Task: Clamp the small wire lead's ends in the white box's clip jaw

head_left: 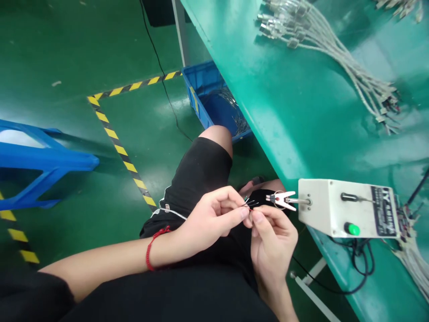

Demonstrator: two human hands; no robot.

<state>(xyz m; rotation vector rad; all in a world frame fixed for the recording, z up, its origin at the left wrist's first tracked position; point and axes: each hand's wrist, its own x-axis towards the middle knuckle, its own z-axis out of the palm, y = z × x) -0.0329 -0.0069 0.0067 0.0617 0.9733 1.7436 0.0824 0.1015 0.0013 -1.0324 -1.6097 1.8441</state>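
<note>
Above my lap, my left hand (pixel 214 219) pinches thin wires (pixel 248 204) between thumb and fingers; a red bracelet (pixel 153 246) is on that wrist. My right hand (pixel 273 237) meets it fingertip to fingertip, closed on the same small wires near a red one. Black, green and white wire ends stick out between the fingers. Just right of the hands, a clip with white handles (pixel 283 199) is fixed on a metal rod from a beige box (pixel 335 208) with a green button (pixel 353 229). Where the wires lead below the fingers is hidden.
A green table (pixel 268 89) runs diagonally at the right, bearing a bundle of white cables (pixel 335 49) and more cables (pixel 414 255) at its right side. Under its edge is a blue crate (pixel 201 112) holding cables. A blue stool (pixel 43 156) stands left on the floor.
</note>
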